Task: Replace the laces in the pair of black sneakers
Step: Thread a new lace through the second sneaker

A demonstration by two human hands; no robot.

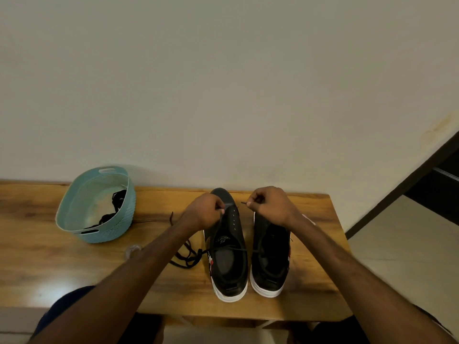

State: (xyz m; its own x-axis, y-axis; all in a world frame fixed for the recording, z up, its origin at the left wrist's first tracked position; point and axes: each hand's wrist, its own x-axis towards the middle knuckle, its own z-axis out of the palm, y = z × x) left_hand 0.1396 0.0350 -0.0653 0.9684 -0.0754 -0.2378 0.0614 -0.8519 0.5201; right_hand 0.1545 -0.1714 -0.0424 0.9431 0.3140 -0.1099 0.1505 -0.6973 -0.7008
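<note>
- Now a left sneaker (229, 259) and a right sneaker (269, 264), two in all; one basket (119, 219) far left.
- Over their toes, my left hand (202, 213) pinches a lace (220, 219), my right hand (269, 207) a lace tip (244, 203).

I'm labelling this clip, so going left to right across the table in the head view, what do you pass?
Teal basket → loose black lace → first black sneaker → second black sneaker. I left out the hands because they overlap the sneakers.
</note>
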